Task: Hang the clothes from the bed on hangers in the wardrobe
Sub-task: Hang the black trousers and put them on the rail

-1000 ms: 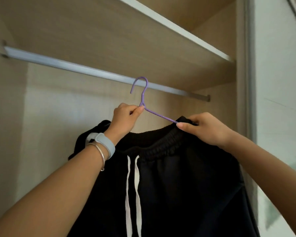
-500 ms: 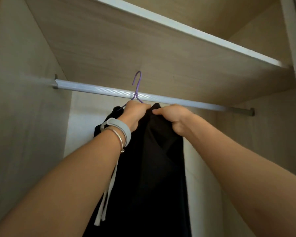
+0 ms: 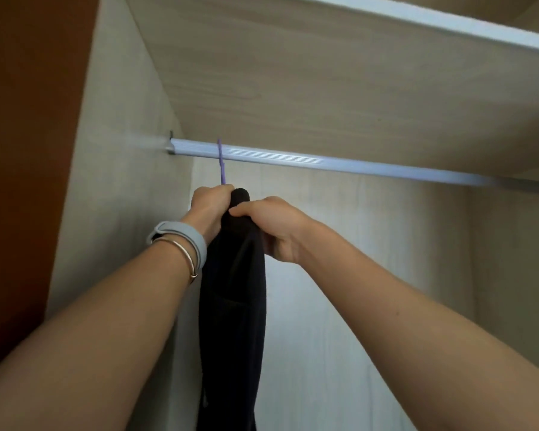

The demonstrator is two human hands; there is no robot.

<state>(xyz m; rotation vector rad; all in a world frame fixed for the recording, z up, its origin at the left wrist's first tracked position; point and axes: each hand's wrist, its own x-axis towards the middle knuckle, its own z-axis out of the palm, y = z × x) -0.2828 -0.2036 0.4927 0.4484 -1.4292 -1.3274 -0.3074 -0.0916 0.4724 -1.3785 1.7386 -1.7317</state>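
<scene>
At the far left stands the wardrobe's side panel (image 3: 119, 181), where the silver rail (image 3: 324, 160) is anchored and runs off to the right beneath the shelf (image 3: 324, 73). Near that anchored end the purple hanger (image 3: 221, 164) crosses the rail; its hook seems to sit over the bar, though the top of the hook is blurred. Just below, the left hand (image 3: 210, 206), with a grey band (image 3: 181, 241) and a bangle on its wrist, is closed around the hanger's neck, probably to steady the hook while it settles. The black garment (image 3: 234, 306) hangs straight down between the two forearms, seen edge-on because the hanger points toward the back wall. To its right, the right hand (image 3: 271, 225) pinches the bunched top of the cloth against the hanger, likely so it does not slide off.
</scene>
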